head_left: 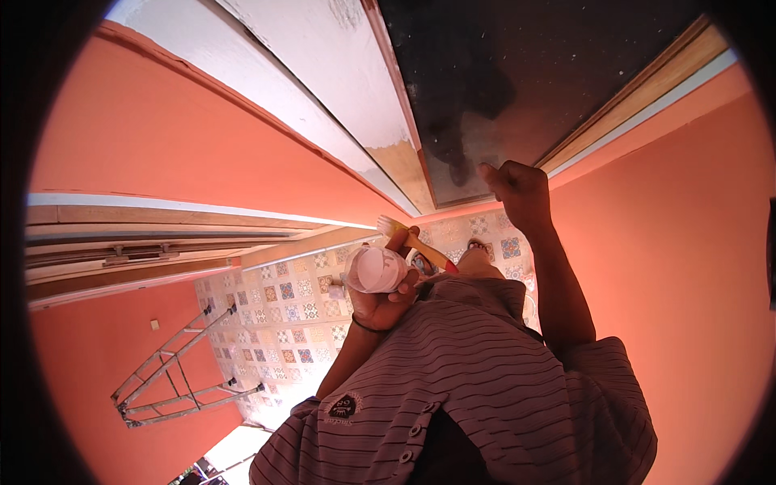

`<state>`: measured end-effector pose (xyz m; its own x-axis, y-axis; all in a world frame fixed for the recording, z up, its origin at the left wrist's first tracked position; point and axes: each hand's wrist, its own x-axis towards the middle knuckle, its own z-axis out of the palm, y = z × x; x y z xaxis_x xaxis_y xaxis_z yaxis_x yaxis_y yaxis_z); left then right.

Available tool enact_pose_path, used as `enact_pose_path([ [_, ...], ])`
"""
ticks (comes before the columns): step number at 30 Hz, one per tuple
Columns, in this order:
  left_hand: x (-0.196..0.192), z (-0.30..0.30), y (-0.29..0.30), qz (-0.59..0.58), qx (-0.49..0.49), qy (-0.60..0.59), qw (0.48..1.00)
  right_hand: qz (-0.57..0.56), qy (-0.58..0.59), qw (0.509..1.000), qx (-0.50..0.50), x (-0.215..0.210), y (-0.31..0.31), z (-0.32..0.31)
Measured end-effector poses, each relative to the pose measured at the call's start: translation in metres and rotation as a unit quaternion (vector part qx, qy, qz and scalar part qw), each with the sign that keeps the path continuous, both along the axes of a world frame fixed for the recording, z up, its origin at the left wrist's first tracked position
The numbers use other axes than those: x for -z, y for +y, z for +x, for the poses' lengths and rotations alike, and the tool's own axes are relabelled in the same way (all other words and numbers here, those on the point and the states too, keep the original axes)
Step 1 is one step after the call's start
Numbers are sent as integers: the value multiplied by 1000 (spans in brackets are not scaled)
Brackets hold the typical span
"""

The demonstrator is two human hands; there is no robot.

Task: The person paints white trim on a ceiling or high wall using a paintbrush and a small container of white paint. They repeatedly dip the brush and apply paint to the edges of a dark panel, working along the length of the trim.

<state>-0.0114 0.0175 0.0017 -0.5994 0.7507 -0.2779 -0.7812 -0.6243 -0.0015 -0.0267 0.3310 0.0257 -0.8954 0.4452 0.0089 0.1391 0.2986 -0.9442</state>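
Observation:
My left hand (380, 303) is held close to my chest and grips a small white pot (376, 269) with white paint inside. The same hand also holds a paintbrush (408, 238) with pale bristles and a yellow and red handle, laid across the pot. My right hand (517, 190) is raised higher, curled into a fist against the lower wooden edge of a dark glass pane (525, 73). Nothing shows inside that fist. A wooden door frame (404, 162), partly coated white, runs just left of the fist.
Orange walls (671, 242) close in on both sides. A patterned tile floor (283, 315) lies far below, with a metal ladder frame (174, 372) standing at the lower left. My sandalled foot (477, 245) shows past my striped shirt (485, 380).

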Motion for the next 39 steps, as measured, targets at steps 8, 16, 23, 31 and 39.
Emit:
enact_pose_path([
  [8, -4, 5, -3, -36, -29, 10, 999, -41, 60, 997, 8, -15, -43, -43],
  [16, 6, 5, -9, -45, -42, 17, 998, 6, 94, 994, 47, 13, -45, -54],
  [23, 4, 0, -9, -27, -26, 4, 999, 215, 33, 976, -21, 27, -19, -29],
  [31, 5, -1, -12, -10, 4, -3, 1000, -55, 278, 903, 322, -41, 84, 20],
  [39, 3, -9, -2, -7, 13, 15, 1000, -59, 198, 899, 386, -34, 109, -7],
])
